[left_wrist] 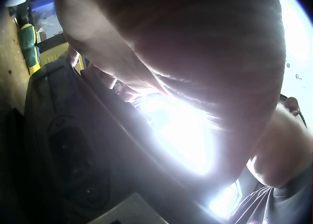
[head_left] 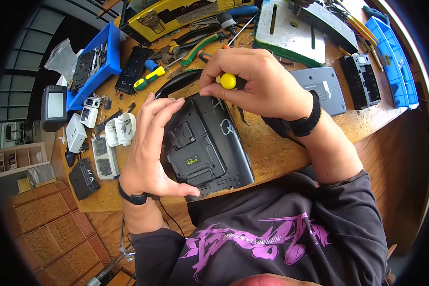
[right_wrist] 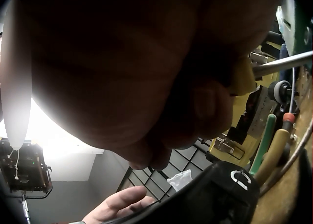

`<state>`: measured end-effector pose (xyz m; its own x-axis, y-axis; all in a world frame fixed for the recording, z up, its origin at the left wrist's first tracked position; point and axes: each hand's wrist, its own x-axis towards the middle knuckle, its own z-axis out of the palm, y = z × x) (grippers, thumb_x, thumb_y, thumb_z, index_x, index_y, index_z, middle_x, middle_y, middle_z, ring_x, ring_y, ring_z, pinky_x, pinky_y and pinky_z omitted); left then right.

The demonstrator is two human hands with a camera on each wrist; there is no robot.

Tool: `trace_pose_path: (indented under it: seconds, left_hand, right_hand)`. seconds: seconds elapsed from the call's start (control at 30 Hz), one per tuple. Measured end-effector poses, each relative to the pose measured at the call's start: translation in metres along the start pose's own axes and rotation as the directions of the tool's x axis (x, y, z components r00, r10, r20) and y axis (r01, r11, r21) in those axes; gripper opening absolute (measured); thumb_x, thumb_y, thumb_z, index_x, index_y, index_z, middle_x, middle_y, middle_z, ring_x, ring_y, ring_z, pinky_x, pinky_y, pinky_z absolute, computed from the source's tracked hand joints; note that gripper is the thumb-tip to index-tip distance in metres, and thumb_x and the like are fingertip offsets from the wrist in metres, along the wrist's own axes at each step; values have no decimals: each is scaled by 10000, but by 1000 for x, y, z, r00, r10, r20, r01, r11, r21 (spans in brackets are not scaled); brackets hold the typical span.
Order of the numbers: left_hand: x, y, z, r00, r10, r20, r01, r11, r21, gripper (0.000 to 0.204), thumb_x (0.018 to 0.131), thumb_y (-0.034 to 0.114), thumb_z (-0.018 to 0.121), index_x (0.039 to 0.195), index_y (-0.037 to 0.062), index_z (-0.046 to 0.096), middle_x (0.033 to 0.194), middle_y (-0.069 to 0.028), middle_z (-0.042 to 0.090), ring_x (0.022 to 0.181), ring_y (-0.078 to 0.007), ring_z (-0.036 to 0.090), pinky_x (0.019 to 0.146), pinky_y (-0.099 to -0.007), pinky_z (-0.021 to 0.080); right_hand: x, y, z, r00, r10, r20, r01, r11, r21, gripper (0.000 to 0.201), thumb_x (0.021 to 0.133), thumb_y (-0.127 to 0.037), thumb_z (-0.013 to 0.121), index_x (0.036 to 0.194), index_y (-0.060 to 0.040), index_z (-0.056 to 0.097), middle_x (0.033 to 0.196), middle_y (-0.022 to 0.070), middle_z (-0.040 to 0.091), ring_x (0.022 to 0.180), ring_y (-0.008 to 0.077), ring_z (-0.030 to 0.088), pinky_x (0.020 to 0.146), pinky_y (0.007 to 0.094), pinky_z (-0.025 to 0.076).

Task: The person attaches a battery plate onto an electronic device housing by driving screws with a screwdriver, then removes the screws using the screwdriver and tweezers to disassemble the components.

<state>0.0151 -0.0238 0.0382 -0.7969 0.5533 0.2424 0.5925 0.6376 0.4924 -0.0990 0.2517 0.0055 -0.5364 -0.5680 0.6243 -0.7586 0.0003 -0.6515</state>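
In the head view, the top end of the black plastic device (head_left: 207, 143) is blocked by the right hand (head_left: 262, 83) and the yellow round-ended tool (head_left: 228, 81) gripped in it; its left side is walled off by the left hand (head_left: 148, 155). Right of centre, a passage is left over brown wooden tabletop (head_left: 276, 162) between device and right forearm (head_left: 332, 148). Upper centre is obstructed by green-handled metal pliers (head_left: 198, 50), upper right by a grey rectangular box (head_left: 314, 80), left by an oblong white plastic casing (head_left: 105, 157).

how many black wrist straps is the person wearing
2: one strap is round the left wrist, the other round the right. Sleeves could hide more higher up the arms.
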Motion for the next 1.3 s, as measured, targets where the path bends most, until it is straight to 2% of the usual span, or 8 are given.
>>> trace_pose_path:
  seconds: [0.3,0.53,0.63,0.83,1.13,1.2,1.23,1.3]
  left_hand:
    - [0,-5,1,999,38,-22,-38,999,-26,1471,462,765,970,1568,-51,446,1460,-231,571,1410,-428,533,1298,-664,235]
    - [-2,-5,3,998,28,-57,-33,996,-82,1461,496,721,988,1590,-43,392,1438,-223,600,1385,-427,563,1299,-658,236]
    - [-2,-6,3,997,39,-71,-46,995,-87,1455,500,706,995,1592,-38,385,1438,-220,602,1384,-425,570,1296,-658,243]
    - [-3,-7,5,992,75,-98,-86,989,-119,1411,510,667,1006,1579,-20,391,1456,-209,594,1406,-405,563,1293,-663,250]
    - [-3,-9,4,989,92,-119,-108,985,-133,1369,515,658,1004,1555,-16,422,1474,-208,574,1417,-410,547,1288,-666,265]
    - [-3,-8,2,988,100,-120,-115,985,-131,1352,517,654,1004,1545,-20,440,1476,-209,571,1413,-415,547,1287,-653,276]
    - [-4,-8,2,987,107,-121,-123,984,-131,1335,520,650,1004,1536,-24,458,1478,-210,568,1409,-419,548,1286,-641,287]
    - [-5,-9,3,985,103,-136,-126,976,-175,1309,531,670,987,1514,-39,492,1468,-215,565,1404,-418,547,1273,-610,315]
  right_hand:
    - [-2,-1,8,996,1,91,-9,996,87,142,929,-35,790,1070,-26,773,968,117,776,927,331,773,776,415,612]
    - [0,-9,13,988,-43,146,37,998,45,156,896,-15,789,1050,-36,771,1020,109,753,962,336,751,819,412,607]
    - [0,-11,14,989,-29,144,18,997,78,168,890,-2,786,1054,-36,769,1046,103,738,958,340,742,831,415,602]
    - [1,-14,14,985,4,171,-6,1000,11,187,875,13,791,1052,-43,767,1068,92,735,975,328,746,844,414,609]
    - [4,-21,17,982,-19,189,17,1000,13,254,899,5,796,1144,-60,789,1063,93,738,962,318,740,829,404,610]
    - [8,-22,17,996,-79,46,80,997,-16,215,932,4,795,1142,-35,771,1066,115,741,937,325,738,806,391,604]
    - [8,-22,16,996,-80,44,81,997,-18,215,932,4,795,1142,-35,771,1066,115,741,937,325,738,806,391,604]
    - [6,-22,16,990,-9,-143,0,998,-60,152,954,7,791,1097,-10,744,1031,130,745,895,317,738,775,374,594]
